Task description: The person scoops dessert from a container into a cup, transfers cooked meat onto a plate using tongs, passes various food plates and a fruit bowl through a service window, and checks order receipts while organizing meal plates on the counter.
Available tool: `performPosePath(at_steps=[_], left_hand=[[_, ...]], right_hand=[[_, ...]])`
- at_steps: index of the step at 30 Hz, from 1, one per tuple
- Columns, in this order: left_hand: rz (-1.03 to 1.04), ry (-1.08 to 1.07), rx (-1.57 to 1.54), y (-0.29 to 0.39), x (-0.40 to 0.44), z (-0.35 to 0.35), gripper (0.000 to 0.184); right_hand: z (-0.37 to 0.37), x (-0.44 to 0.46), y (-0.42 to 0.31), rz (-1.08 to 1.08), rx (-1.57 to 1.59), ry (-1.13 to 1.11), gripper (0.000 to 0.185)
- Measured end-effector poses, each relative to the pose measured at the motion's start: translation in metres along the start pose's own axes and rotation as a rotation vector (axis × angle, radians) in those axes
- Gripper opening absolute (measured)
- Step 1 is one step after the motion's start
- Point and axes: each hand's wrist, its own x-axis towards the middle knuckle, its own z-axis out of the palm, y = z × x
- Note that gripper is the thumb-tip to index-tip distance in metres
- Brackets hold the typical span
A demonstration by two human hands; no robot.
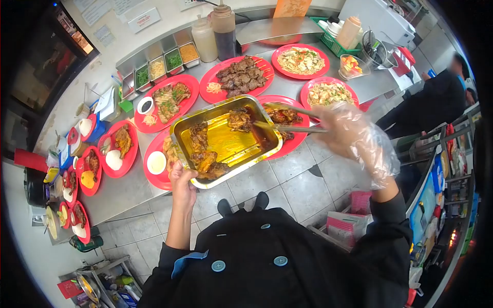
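Note:
My left hand (183, 184) grips the near left corner of a rectangular metal tray (226, 180), thumb on the rim. Inside lie several pieces of browned, glazed meat (239, 120) in yellowish oil and dark sauce. My right hand (352, 134), in a clear plastic glove, is closed around metal tongs (300, 129). One tong arm reaches over the tray's right side near a meat piece; whether it touches is unclear. Behind the tongs, a red oval plate (287, 150) bears similar glazed meat (283, 116). Partly hidden by the tray, another red plate (154, 177) holds a white sauce cup (156, 162).
Red plates with skewered meat (244, 77), noodles (300, 61) and rice (113, 160) line the steel counter (123, 191). Behind stand garnish pans (173, 60) and sauce bottles (224, 33). A person (436, 97) in dark clothes is at right, beside loaded shelves.

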Motion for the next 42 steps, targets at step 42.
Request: performPosePath(at_steps=[42], left_hand=[[0.064,0.002,-0.056,0.006,-0.005,-0.003,0.045]], right_hand=[[0.031,0.045,-0.045,-0.014,0.805,-0.503,0.035]])
